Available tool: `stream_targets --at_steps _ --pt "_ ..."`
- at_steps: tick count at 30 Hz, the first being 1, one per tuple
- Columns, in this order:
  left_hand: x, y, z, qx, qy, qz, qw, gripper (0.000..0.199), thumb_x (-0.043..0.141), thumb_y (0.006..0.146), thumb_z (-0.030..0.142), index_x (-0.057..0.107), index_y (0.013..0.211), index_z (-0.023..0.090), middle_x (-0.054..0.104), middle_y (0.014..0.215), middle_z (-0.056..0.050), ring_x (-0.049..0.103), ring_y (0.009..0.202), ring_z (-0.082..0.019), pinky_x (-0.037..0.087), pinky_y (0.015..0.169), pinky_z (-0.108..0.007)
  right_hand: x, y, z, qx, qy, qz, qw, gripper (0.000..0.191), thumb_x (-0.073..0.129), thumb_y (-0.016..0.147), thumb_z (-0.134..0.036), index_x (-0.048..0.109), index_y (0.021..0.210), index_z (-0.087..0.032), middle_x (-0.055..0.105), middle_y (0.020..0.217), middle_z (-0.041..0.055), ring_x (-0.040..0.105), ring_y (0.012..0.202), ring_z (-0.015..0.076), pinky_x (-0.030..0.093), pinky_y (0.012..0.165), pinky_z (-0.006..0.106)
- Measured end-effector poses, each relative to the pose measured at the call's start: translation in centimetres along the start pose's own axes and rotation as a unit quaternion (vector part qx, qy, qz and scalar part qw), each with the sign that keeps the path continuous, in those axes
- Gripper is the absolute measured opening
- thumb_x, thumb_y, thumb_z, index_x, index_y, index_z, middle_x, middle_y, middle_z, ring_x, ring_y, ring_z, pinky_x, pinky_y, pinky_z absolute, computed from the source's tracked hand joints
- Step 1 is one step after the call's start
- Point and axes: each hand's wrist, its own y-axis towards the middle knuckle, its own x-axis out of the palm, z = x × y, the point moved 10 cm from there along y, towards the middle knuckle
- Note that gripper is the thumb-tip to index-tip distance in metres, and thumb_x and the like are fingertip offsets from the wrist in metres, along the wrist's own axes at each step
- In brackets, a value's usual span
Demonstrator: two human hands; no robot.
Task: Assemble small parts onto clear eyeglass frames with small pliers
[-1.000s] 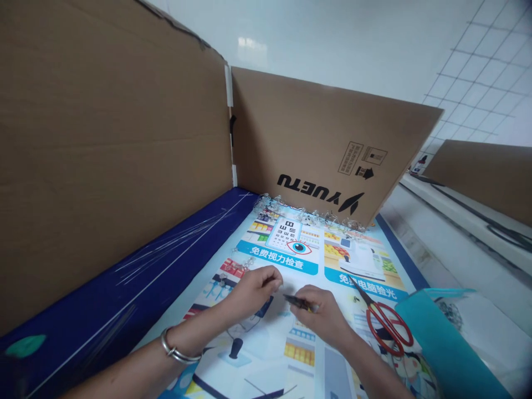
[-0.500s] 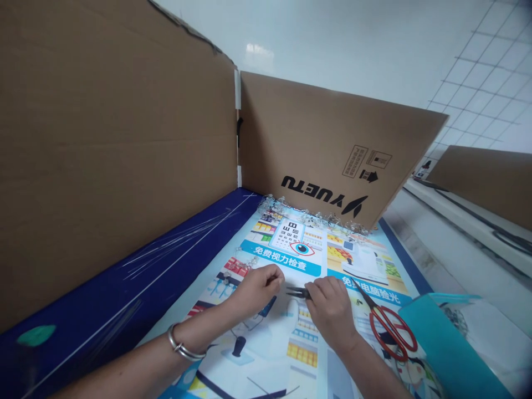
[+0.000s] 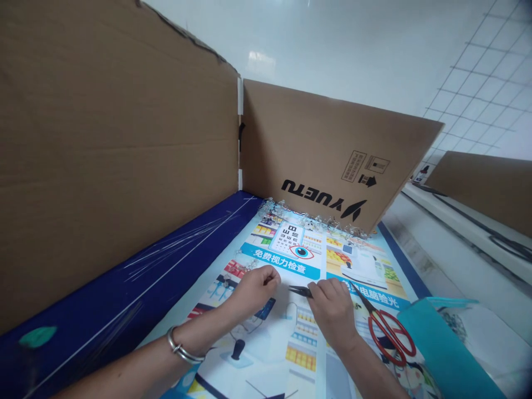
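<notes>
My right hand (image 3: 333, 310) is closed around a pair of pliers (image 3: 301, 291) with dark, slim jaws that point left. Facing the jaw tips, a short gap away, my left hand (image 3: 260, 285) is pinched with thumb and fingers together; what it holds, if anything, is too small to make out. Both hands are above a printed poster (image 3: 286, 275) with an eye chart and Chinese lettering. Scissors with red handles (image 3: 390, 332) lie right of my right hand, blades pointing up and left. Small clear and wiry pieces (image 3: 249, 265) lie just beyond my left hand.
Cardboard panels (image 3: 124, 127) stand at the left and back (image 3: 307, 144). Along the back panel's foot runs a row of clear wiry pieces (image 3: 316, 223). Thin strands lie on the blue surface (image 3: 174, 266) at left. A teal box (image 3: 444, 343) sits at right.
The pliers' jaws, slightly parted before, now look closed together. My hands have stayed in almost the same place, and the view has shifted slightly.
</notes>
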Motion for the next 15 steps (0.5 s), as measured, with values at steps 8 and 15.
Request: stream_targets --at_steps 8,15 --pt "0.5 0.0 -0.3 -0.022 -0.002 -0.02 1.0 0.015 0.045 0.072 0.023 0.055 0.064 0.016 0.05 0.054 0.004 0.043 0.051 -0.009 0.029 0.046 -0.018 -0.6 0.0 -1.3 -0.052 -0.02 0.011 0.998 0.014 0.048 0.083 -0.019 0.058 0.093 -0.019 0.051 0.073 0.0035 0.042 0.074 0.0171 0.029 0.069 0.034" --pt "2.9 -1.8 -0.6 -0.161 -0.333 -0.074 0.926 0.022 0.05 0.076 0.035 0.054 0.074 0.014 0.058 0.064 -0.002 0.054 0.051 -0.009 0.034 0.041 -0.017 -1.2 -0.2 -1.0 -0.057 -0.034 0.029 0.997 0.015 0.048 0.083 -0.018 0.058 0.093 -0.02 0.051 0.072 0.0029 0.042 0.071 0.0162 0.028 0.065 0.033"
